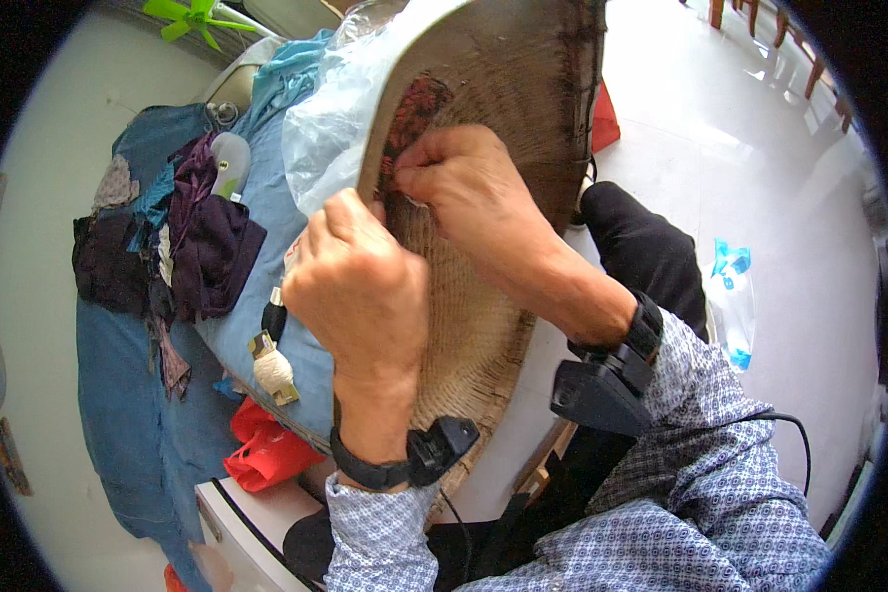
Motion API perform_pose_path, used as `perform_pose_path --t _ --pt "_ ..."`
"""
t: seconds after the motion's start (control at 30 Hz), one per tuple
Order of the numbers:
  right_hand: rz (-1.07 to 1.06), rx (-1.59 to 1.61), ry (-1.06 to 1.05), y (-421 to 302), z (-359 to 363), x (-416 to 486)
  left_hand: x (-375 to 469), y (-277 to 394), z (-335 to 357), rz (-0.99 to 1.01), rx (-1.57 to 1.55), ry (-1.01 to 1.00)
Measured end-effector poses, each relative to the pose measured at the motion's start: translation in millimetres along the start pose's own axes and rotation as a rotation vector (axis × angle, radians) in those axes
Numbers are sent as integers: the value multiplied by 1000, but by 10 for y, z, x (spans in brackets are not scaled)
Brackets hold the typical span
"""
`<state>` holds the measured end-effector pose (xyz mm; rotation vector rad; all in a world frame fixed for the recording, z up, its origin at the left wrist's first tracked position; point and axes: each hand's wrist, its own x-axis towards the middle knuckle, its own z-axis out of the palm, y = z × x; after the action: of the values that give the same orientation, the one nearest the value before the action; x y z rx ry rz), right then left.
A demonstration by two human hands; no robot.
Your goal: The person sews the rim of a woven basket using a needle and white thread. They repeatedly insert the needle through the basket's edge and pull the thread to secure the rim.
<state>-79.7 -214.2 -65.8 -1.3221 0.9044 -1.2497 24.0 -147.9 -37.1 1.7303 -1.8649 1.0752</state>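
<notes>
A large woven winnowing basket stands tilted on edge in front of me, its ribbed inner face turned right and a pale band along its rim. Against the inside near that rim lies a dark red and black patterned cloth patch. My left hand is closed around the rim below the patch, its fingertips partly hidden. My right hand reaches across the inner face, thumb and forefinger pinched together at the patch's lower edge. Whether a needle or thread is between them cannot be made out. Both wrists carry black strapped devices.
On the blue cloth at left lie dark garments, an insole and a cream yarn ball. Clear plastic sits behind the rim. A red bag hangs below; a plastic packet lies on the floor.
</notes>
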Motion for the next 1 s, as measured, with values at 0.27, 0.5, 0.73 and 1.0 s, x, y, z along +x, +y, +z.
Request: perform_pose_path --t 0.27,0.5,0.73,1.0 --pt "169 243 49 -154 -615 -789 -245 592 -331 129 -75 47" --pt "331 345 109 -144 -1028 -1237 -460 1062 -602 204 -158 89" --pt "318 438 198 44 -1222 -1531 -664 1344 -708 231 -210 94" --pt "342 308 183 108 -1421 -1712 -811 1506 -806 235 -245 25"
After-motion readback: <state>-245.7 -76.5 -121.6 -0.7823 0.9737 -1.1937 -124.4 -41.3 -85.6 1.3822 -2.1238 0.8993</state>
